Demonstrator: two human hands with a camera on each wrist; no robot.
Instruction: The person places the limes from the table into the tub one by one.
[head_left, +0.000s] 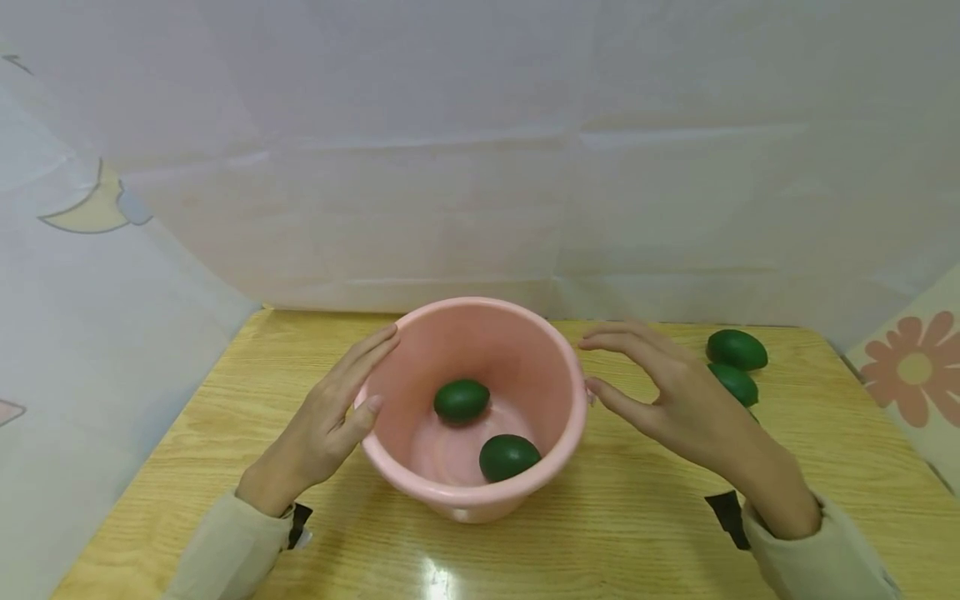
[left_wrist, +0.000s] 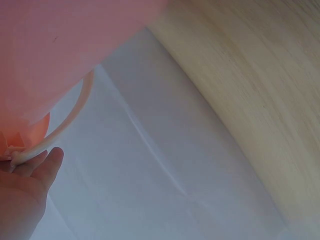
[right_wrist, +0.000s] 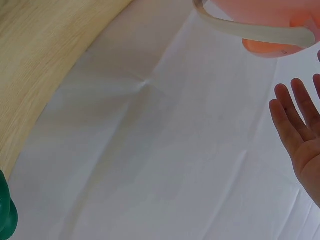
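Observation:
A pink bucket (head_left: pixel 465 317) stands on the table with its mouth facing up. Two dark green avocados (head_left: pixel 461 401) lie inside, one farther back and one (head_left: pixel 510 457) nearer the front wall. My left hand (head_left: pixel 322 417) touches the bucket's left rim, its fingers nearly straight and the thumb across the edge. In the left wrist view those fingers (left_wrist: pixel 47 167) are beside the pale handle (left_wrist: pixel 70 120). To the right of the bucket, my right hand (head_left: pixel 675 392) has fingers spread and holds nothing; its thumb tip is close to the rim.
Two more green avocados (head_left: pixel 737 350) lie at the table's back right, partly behind my right hand. The wooden table (head_left: pixel 622 533) ends at a pale cloth backdrop (head_left: pixel 450 208), with more cloth along both sides.

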